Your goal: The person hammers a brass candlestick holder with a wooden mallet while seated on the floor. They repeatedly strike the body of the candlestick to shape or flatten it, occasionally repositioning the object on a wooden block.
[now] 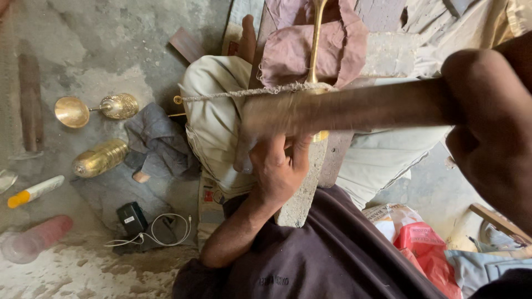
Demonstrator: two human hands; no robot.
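A slim brass rod (315, 39) stands upright over a pink cloth (288, 52) and a grey stone block (296, 205) between my knees. A rough cord (233, 93) is wound around the rod. My right hand (490, 149), close to the camera at the right, is closed on a long wooden stick (354, 108) that is blurred by motion and crosses the rod. My left hand (277, 169) is curled at the rod's lower end (321, 135), against the block, partly hidden under the stick.
On the concrete floor at the left lie a brass bowl (71, 112), an engraved brass cup (119, 106), a brass cylinder (100, 158), a grey cloth (158, 138), a black charger (132, 218) with a white cable, a white tube and a pink bottle (36, 238). A red bag (426, 246) lies at the lower right.
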